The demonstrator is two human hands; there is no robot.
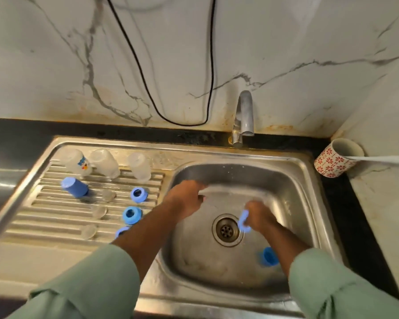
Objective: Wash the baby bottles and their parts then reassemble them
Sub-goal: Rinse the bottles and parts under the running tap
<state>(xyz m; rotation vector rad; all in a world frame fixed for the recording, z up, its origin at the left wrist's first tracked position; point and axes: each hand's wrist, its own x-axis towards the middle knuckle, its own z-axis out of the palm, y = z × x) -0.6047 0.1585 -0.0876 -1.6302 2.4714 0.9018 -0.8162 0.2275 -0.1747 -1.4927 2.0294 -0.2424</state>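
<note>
Two hands work over the sink basin [293,180]: your right hand [259,217] curls its fingers round a blue ring-shaped bottle part [244,221] just right of the drain [226,230], while your left hand [186,199] hangs blurred with fingers bent, and you cannot tell whether it holds anything. A blue cap [268,256] lies in the basin near your right forearm. On the drainboard [55,217] to the left sit blue collars [131,215], clear teats [99,211] and another blue cap [75,186], and farther back three clear bottles [104,163] stand upside down.
</note>
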